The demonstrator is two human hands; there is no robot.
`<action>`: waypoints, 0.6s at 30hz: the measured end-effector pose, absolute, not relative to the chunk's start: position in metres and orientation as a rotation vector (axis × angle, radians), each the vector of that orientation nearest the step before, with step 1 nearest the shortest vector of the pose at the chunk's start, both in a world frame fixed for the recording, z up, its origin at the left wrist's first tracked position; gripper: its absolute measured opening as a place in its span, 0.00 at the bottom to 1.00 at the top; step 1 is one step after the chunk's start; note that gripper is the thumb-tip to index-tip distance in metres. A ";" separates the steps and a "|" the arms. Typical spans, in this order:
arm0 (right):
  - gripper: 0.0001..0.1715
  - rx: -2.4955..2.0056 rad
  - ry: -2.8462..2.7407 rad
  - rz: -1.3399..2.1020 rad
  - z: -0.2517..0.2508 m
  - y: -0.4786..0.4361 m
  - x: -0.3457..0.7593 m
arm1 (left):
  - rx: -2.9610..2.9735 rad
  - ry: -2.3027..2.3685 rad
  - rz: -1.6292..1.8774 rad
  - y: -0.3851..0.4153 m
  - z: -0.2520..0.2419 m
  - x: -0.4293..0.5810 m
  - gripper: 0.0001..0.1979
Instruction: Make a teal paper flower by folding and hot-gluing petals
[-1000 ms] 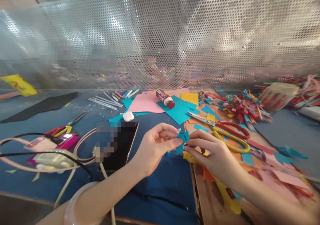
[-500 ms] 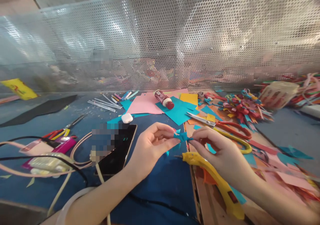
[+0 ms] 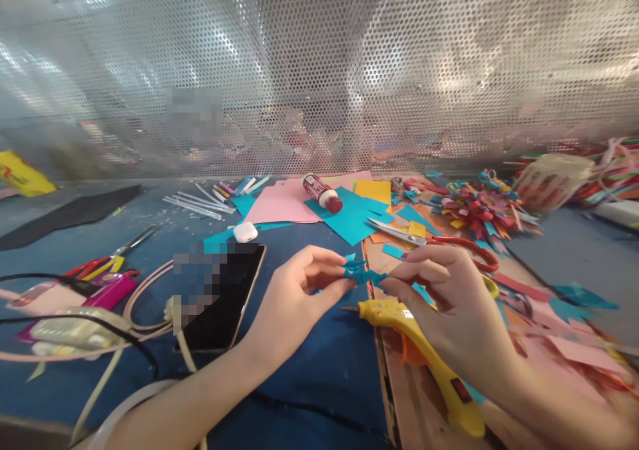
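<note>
Between my two hands, above the table, is a small blue folded paper piece (image 3: 357, 273) with pointed ends. My left hand (image 3: 304, 290) pinches its left side between thumb and fingers. At its right end, my right hand (image 3: 444, 290) has thumb and fingertips closed on a narrow blue tip. Below the paper lies a yellow glue gun (image 3: 422, 343), its nozzle pointing left and part of its body behind my right hand. Scissors with red and yellow handles (image 3: 399, 231) lie just beyond my right hand, their handles partly covered by it.
A phone (image 3: 234, 303), a white earbud case (image 3: 245, 231) and cables lie left. Behind are a glue bottle (image 3: 322, 193), coloured paper sheets (image 3: 279, 204) and clear glue sticks (image 3: 194, 205). Paper scraps (image 3: 564, 330) and a colourful paper bundle (image 3: 486, 207) spread right. A perforated metal panel (image 3: 309, 70) stands at the back.
The right fingers have shifted on the blue paper's right end, the fingers now raised higher over the thumb. The paper has turned slightly. The whole view has moved a little.
</note>
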State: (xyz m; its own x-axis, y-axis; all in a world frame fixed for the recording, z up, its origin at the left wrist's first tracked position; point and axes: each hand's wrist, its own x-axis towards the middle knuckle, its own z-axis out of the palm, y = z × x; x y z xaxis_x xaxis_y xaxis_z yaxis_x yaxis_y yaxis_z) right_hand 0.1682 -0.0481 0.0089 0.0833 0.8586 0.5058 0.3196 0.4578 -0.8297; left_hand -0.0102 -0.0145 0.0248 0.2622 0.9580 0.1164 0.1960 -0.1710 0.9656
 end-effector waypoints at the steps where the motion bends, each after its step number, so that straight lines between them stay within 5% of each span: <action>1: 0.14 -1.082 -1.476 0.560 0.010 -0.048 0.169 | 1.576 1.108 1.016 -0.014 0.025 -0.010 0.09; 18: 0.25 -1.160 -1.543 0.718 0.010 -0.047 0.163 | 1.624 1.115 0.992 -0.015 0.026 -0.010 0.10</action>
